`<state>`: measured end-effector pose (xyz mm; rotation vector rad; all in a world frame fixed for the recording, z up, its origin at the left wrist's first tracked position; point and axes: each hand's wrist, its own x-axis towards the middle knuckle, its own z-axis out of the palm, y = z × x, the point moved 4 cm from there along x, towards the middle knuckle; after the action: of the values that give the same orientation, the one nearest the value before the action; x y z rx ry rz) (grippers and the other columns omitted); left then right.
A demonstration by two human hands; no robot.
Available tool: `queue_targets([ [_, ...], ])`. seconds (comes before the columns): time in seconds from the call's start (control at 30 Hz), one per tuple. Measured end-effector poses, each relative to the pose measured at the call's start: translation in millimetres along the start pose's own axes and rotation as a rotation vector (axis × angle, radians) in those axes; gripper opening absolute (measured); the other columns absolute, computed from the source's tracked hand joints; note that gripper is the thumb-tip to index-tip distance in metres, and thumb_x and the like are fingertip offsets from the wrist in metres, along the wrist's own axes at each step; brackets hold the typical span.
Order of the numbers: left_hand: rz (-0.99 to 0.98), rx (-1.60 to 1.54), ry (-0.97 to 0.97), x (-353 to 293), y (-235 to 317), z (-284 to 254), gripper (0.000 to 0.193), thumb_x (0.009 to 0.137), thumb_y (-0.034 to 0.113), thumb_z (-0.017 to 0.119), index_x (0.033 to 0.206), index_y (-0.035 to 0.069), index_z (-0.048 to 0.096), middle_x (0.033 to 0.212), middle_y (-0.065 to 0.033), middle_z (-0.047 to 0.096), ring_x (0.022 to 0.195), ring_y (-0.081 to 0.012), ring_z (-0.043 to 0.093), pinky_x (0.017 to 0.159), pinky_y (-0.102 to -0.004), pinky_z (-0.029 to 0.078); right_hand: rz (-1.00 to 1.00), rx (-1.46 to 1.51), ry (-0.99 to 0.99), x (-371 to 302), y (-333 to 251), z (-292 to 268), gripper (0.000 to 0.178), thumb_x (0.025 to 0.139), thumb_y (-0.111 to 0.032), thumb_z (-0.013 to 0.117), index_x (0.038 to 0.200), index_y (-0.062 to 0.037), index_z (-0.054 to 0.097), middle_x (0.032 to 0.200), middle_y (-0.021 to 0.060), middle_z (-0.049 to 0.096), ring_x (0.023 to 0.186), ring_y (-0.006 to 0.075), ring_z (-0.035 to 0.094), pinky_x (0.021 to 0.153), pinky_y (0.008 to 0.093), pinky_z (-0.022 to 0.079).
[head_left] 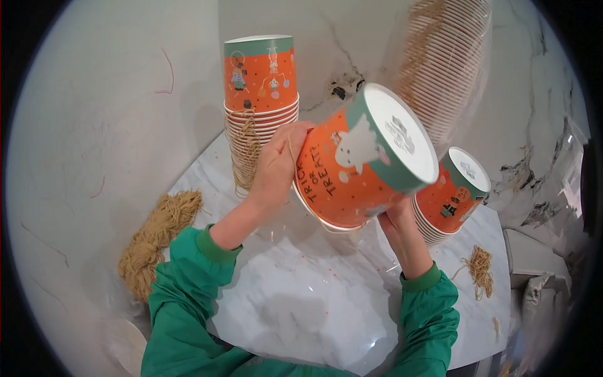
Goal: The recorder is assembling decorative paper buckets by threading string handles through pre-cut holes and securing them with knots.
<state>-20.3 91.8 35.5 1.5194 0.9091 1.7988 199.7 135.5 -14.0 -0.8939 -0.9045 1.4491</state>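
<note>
Tilted and upside down over the table, an orange and green paper bucket [352, 166] with a white base is held between my two hands. My left hand [279, 163] is closed on its rim at the left, where a thin tan cord runs beside the fingers. Underneath, my right hand [397, 221] grips the lower right side, its fingertips partly hidden by the bucket. More tan cord shows below the rim. Behind my left hand rises a tall stack of matching upturned buckets [260, 75], with tan cord loops [245, 154] hanging down its side.
A shorter stack of buckets [449, 195] stands right of my right hand. Behind it leans a long column of nested buckets in clear plastic [443, 69]. A thick tan cord bundle [157, 235] lies at the left, a smaller one [480, 270] at the right, on the marbled table [289, 276].
</note>
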Motion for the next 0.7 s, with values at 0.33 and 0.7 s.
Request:
queue_targets([
  [0.33,0.196,0.211,-0.081,-3,40,-24,0.051,0.106,0.032,0.04,0.138,-0.006,0.049,0.125,-0.0155,0.057,0.121,-0.0215,0.052,0.105,-0.03,0.036,-0.189,0.04,-0.229,11,-27,42,0.02,0.093,-0.001,0.052,0.111,0.0017,0.061,0.089,0.0109,0.069,0.071,0.0182,0.069,0.051,0.0295,0.052],
  [0.7,0.026,-0.16,0.052,1,53,-27,0.043,0.108,0.039,0.034,0.121,0.005,0.058,0.086,0.0045,0.053,0.08,-0.0048,0.05,0.076,-0.0239,0.043,-0.199,-0.002,-0.179,36,-14,63,0.013,0.1,-0.009,0.054,0.11,-0.0019,0.057,0.089,0.007,0.067,0.068,0.0101,0.065,0.056,0.0247,0.053],
])
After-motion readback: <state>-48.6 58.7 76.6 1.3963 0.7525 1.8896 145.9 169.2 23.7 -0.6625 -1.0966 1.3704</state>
